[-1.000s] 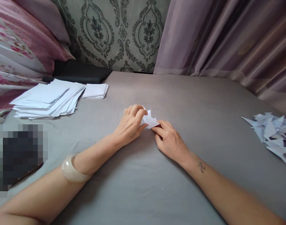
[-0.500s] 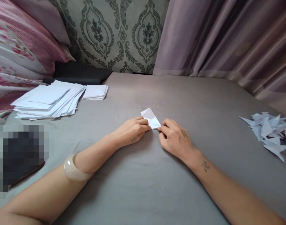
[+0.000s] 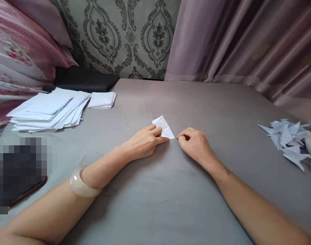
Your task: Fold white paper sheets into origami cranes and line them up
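Observation:
A small piece of folded white paper (image 3: pixel 167 132) lies near the middle of the grey cloth, its point turned to the right. My left hand (image 3: pixel 147 141) holds it down from the left, with the index finger stretched along the near edge and the other fingers curled over the paper. A pale bangle (image 3: pixel 84 185) circles my left forearm. Just off the paper's right corner, my right hand (image 3: pixel 194 143) is closed in a pinch, thumb and index finger together. Nothing shows between those fingertips, and they sit very close to the corner.
A large stack of white paper (image 3: pixel 48 109) and a smaller stack of paper (image 3: pixel 101 100) lie at the back left, before a black cloth (image 3: pixel 84 79). Several folded paper pieces (image 3: pixel 288 136) are heaped at the far right. A blurred dark object (image 3: pixel 22 173) lies at left.
My right hand has moved slightly right, off the paper's corner, its fingers curling tighter. My left index finger has stretched further right along the near edge. The view has shifted a little.

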`<state>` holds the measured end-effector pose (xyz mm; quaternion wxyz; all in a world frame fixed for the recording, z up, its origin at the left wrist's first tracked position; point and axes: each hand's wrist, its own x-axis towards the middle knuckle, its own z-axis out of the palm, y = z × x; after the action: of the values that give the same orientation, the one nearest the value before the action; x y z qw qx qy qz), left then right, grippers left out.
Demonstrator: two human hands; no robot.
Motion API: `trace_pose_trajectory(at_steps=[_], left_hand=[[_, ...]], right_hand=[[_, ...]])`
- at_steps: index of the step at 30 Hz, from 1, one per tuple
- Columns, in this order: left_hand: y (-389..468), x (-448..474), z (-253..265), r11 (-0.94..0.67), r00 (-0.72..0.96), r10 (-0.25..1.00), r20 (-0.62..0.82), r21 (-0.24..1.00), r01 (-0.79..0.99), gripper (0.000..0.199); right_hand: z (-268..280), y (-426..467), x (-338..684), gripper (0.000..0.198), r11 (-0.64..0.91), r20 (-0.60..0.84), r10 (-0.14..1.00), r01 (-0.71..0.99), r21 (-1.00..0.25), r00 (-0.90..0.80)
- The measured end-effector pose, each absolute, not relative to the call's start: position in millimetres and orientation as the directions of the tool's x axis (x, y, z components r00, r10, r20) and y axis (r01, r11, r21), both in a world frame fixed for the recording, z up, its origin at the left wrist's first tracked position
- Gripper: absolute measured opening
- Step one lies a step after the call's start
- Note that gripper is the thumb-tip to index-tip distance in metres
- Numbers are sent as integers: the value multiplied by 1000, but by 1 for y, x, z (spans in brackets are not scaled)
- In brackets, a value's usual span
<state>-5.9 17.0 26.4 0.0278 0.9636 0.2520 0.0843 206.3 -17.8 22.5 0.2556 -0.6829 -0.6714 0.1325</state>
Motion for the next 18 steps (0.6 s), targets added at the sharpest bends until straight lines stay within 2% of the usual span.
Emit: trace_pose_trajectory(at_steps=[8,11,18], left_hand=[[17,4,26,-850,844,524,116,12,526,55],[15,2,25,-845,831,531,167,27,535,46],[13,-5,20,-810,758,584,288,145,569,24]], right_hand=[[17,-16,205,24,46,175,983,829,-558,63],[17,-17,203,21,78,189,981,824,-561,36],[15,-19,197,12,211,269,961,792,-573,-62]])
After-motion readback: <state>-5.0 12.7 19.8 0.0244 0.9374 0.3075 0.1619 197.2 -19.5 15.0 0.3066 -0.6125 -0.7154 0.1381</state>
